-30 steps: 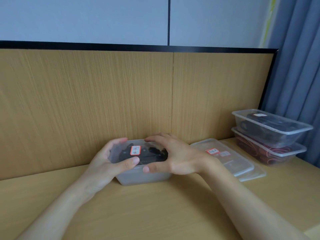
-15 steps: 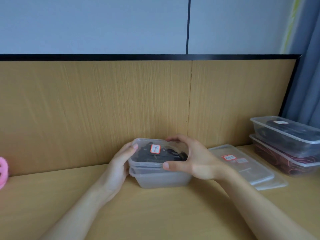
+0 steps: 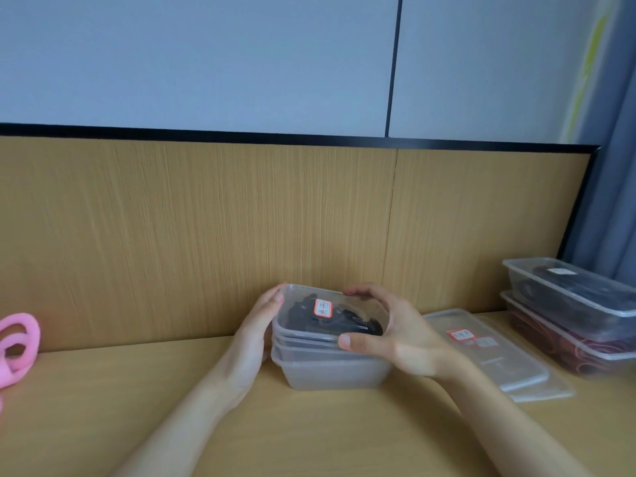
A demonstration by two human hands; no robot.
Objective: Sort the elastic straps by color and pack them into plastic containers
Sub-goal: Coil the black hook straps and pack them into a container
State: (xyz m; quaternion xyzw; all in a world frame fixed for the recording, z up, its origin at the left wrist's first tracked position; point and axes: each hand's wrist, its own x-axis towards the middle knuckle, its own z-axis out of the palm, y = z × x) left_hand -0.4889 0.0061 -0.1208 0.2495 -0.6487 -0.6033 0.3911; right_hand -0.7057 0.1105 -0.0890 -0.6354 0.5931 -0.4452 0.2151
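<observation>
Gripped lidded container (image 3: 330, 318) at both ends, left hand (image 3: 258, 335) and right hand (image 3: 402, 339); shifted left one off lid top since earlier; noted pink straps (image 3: 15, 342) newly visible

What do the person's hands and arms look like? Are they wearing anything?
Both are bare. The left hand and right hand have no gloves and no rings that show, and the nails look short. The left forearm and right forearm have no sleeves, watch or bracelet as far as the picture reaches. No marks stand out.
</observation>
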